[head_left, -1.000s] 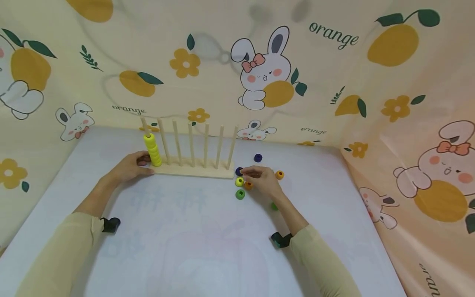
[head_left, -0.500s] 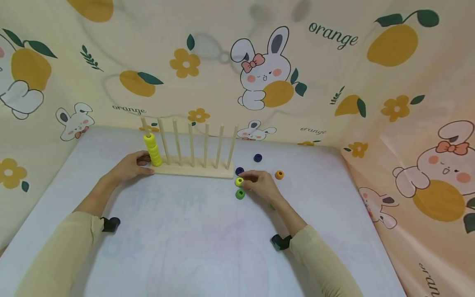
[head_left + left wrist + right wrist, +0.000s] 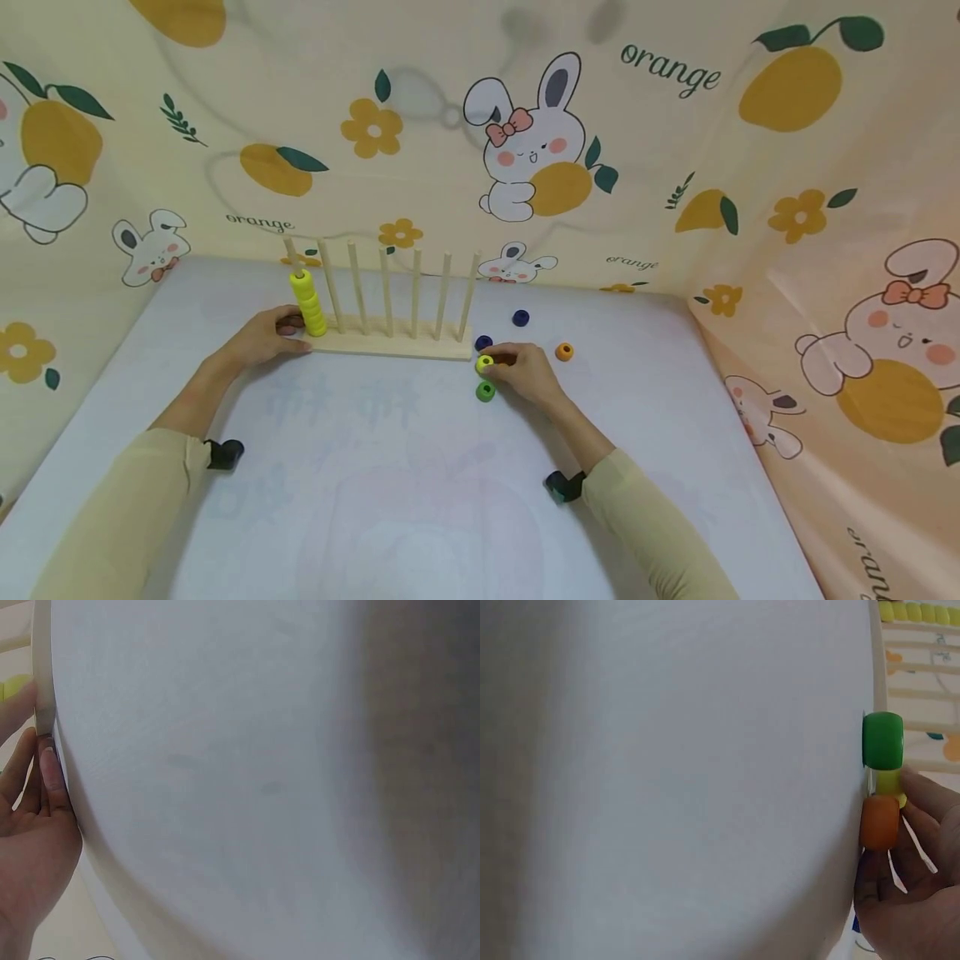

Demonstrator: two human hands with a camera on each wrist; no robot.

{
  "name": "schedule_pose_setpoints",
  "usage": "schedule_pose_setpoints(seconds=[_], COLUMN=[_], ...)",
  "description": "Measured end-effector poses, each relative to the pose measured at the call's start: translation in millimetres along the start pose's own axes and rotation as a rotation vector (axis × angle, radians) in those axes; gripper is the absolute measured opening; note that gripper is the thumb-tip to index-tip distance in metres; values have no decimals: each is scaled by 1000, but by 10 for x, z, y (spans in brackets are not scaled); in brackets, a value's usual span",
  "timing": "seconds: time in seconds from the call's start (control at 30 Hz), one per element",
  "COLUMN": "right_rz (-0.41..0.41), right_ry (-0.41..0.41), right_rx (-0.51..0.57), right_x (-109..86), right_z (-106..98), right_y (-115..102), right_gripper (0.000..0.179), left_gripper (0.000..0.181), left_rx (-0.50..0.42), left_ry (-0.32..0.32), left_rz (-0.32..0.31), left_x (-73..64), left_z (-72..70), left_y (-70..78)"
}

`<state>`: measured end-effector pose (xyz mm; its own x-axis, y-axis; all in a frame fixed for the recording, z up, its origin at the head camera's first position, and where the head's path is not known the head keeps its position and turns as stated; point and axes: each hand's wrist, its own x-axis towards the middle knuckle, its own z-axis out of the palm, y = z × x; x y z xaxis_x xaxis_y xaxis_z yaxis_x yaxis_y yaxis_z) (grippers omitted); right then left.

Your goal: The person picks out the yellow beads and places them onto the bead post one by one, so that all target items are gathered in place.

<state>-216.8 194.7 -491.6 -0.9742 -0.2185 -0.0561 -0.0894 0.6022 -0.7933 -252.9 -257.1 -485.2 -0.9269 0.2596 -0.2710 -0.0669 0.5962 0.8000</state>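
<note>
A wooden rack (image 3: 390, 343) with upright pegs stands toward the back of the table. Its leftmost peg carries a stack of yellow beads (image 3: 308, 302). My left hand (image 3: 261, 337) grips the rack's left end beside that stack; in the left wrist view the fingers (image 3: 51, 769) lie at the base's edge. Off the rack's right end, my right hand (image 3: 528, 372) pinches a loose yellow bead (image 3: 485, 362) between thumb and fingers. In the right wrist view, a green bead (image 3: 883, 741) and an orange bead (image 3: 880, 823) partly cover that yellow bead.
Two dark blue beads, one farther back (image 3: 521, 317) and one by the rack's corner (image 3: 483, 342), lie on the white table (image 3: 390, 500). Another orange bead (image 3: 564, 352) lies right of my right hand. A patterned cloth (image 3: 420, 50) hangs behind and to the right.
My right hand has moved from beside the near dark blue bead a little toward me, onto the yellow bead, and its fingers have closed on it. My left hand and the rack have stayed put.
</note>
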Motion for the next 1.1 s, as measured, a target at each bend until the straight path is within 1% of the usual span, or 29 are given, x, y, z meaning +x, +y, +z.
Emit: schedule_pose_setpoints(seconds=[0.2, 0.43, 0.5, 0.6, 0.7, 0.83, 0.97, 1.0, 1.1], right_rz=[-4, -15, -20, -48, -94, -142, -181, -186, -206], right_ry=[3, 29, 32, 22, 12, 19, 34, 38, 64], right_rx=[42, 22, 33, 67, 95, 125, 166, 173, 183], right_x=[0, 9, 16, 32, 59, 85, 123, 117, 163], right_z=[-70, -171, -199, -245, -304, -377, -414, -428, -464], right_y=[-28, -121, -150, -203, -256, -308, -352, -410, -479], right_gripper=[25, 25, 25, 25, 26, 27, 28, 29, 29], left_gripper=[83, 83, 83, 81, 80, 80, 79, 80, 80], left_rx=[-1, -13, -10, -9, -14, -23, -24, -18, -13], left_ry=[-4, -5, -5, 0, 3, -1, -4, -4, -3], left_rz=[15, 29, 29, 25, 26, 41, 40, 37, 39], left_x=[5, 10, 12, 12, 12, 18, 31, 32, 36], left_z=[-5, -9, -7, -2, 3, 20, 17, 10, -3], left_y=[-23, -39, -40, -35, -14, 10, -32, -44, -68])
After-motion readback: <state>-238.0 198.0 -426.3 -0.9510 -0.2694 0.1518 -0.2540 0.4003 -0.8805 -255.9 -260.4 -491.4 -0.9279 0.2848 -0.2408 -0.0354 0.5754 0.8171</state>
